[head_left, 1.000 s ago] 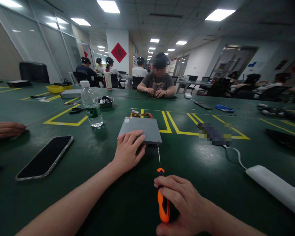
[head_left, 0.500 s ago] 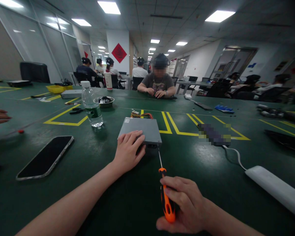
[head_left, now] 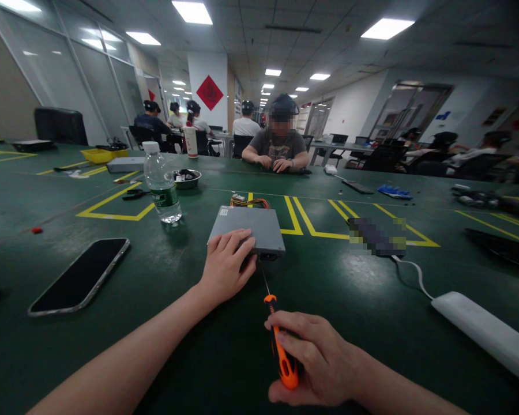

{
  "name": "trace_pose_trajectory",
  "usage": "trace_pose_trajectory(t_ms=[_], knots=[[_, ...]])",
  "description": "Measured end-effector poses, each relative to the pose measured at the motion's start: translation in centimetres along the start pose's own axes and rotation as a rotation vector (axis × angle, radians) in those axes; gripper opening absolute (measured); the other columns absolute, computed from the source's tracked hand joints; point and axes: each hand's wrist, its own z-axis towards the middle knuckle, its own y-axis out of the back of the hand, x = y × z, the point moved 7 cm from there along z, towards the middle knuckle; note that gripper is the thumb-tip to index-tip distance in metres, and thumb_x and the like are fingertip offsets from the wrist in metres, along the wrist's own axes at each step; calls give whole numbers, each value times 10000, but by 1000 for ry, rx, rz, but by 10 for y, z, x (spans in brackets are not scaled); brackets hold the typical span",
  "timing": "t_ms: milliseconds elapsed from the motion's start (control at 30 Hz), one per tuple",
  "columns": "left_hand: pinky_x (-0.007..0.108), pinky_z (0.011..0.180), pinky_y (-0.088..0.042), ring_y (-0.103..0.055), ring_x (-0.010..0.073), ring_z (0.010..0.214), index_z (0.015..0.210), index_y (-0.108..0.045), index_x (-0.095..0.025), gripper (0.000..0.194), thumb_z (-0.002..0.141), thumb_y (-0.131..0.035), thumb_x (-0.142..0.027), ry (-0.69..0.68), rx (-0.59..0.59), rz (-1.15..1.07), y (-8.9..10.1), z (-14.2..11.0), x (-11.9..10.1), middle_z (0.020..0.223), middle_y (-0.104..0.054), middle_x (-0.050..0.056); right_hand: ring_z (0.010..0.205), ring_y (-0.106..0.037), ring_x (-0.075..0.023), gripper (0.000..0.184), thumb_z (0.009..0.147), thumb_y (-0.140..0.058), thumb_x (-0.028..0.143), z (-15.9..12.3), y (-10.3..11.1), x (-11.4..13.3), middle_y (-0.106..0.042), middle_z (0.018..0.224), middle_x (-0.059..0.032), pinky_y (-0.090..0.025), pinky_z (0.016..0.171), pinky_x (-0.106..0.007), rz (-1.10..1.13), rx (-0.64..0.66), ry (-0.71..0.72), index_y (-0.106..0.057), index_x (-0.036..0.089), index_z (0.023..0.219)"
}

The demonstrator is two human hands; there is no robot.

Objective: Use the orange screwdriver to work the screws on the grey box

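Observation:
A grey metal power supply unit [head_left: 251, 223] lies flat on the green table, a bundle of coloured wires [head_left: 249, 202] at its far side. Over its near left part lies my left hand [head_left: 225, 262], fingers on the top and thumb down at the near face, gripping it. My right hand [head_left: 315, 356] is closed around the orange and black handle of a screwdriver [head_left: 282, 351]. The thin shaft points up and away, its tip at the lower near face of the unit, close to my left thumb. Whether the tip sits in a screw is too small to tell.
A phone [head_left: 81, 276] and a water bottle [head_left: 162, 184] stand to the left, a metal bowl [head_left: 187, 178] behind the bottle. On the right are a white power strip [head_left: 484, 334] with a cable and a blurred dark device [head_left: 376, 236]. A person [head_left: 277, 138] sits opposite.
My right hand has shifted the screwdriver left, its tip moving from the unit's right corner toward my left thumb. Another person's hand at the left edge has gone from view.

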Motion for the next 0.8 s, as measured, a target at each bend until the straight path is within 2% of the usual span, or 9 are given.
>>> trace_pose_trajectory(t_ms=[133,233,400,633,700,800], knots=[[416,889,-300,-484,238,1124,1092,-540,-238,257,844,-482,-276,3,0,-3,1,0,-1,1225,-564,63,836,-649,-205,370,932,-399,428,3,3,3,-618,924,-172,-541,696,-285,-49,-2,6,-432,85,1067],[417,892,-301,-481,238,1129,1093,-539,-235,257,848,-477,-281,6,8,-3,0,1,-1,1231,-559,66,850,-643,-205,369,911,-439,455,6,2,3,-607,958,-160,-539,703,-284,-59,47,-32,-460,117,1058],[417,894,-301,-477,237,1137,1093,-536,-224,259,855,-464,-296,8,17,11,-1,0,0,1237,-555,71,890,-639,-234,411,957,-252,418,8,-8,7,-580,1039,-192,-546,664,-321,8,193,-13,-486,142,1152],[416,887,-305,-486,235,1123,1084,-540,-228,248,853,-473,-288,3,-3,3,0,1,-1,1227,-563,65,722,-655,-158,330,939,-412,402,7,-8,9,-633,1014,-165,-529,632,-245,-22,95,6,-543,99,939],[421,888,-306,-486,241,1122,1088,-544,-228,257,842,-487,-282,7,-1,-2,0,0,0,1224,-564,68,763,-657,-167,361,933,-411,435,6,-9,7,-632,1015,-162,-532,660,-253,1,107,-19,-533,96,963],[423,889,-305,-482,245,1126,1089,-545,-230,259,841,-486,-280,10,5,-4,0,0,0,1222,-564,71,880,-646,-198,385,939,-380,424,7,-12,8,-606,1060,-182,-534,691,-272,9,181,-31,-498,98,1106]])
